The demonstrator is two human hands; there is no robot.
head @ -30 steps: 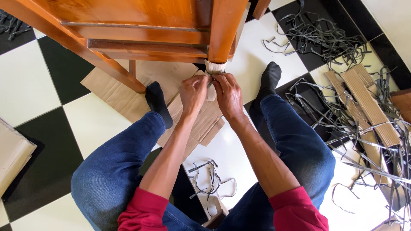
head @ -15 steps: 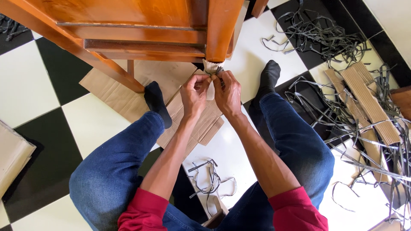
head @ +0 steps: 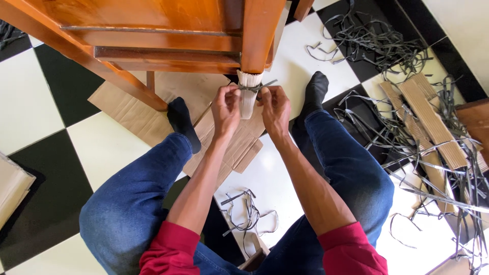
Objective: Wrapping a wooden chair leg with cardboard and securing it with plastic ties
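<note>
Floor [head: 41, 97]: chequered, black and off-white squares, glossy. Wooden furniture frame [head: 153, 30]: warm orange-brown, varnished, with darker grain streaks; its leg [head: 260, 30] the same tone. Wrapping [head: 248, 94] at the leg's foot: pale cream, ribbed. Strap [head: 254, 87] around it: dark grey. Flat cardboard [head: 132, 109] on the floor under the frame: plain light brown. Corrugated strips [head: 433, 119] near the floor's right edge: tan, finely ridged. Loose strapping [head: 377, 38] toward the upper right corner: dark grey to black. Smaller tangle [head: 249, 214] between the knees: same grey. Jeans [head: 127, 209]: mid-blue denim. Socks [head: 181, 122]: black. Sleeves [head: 170, 252]: deep red.
</note>
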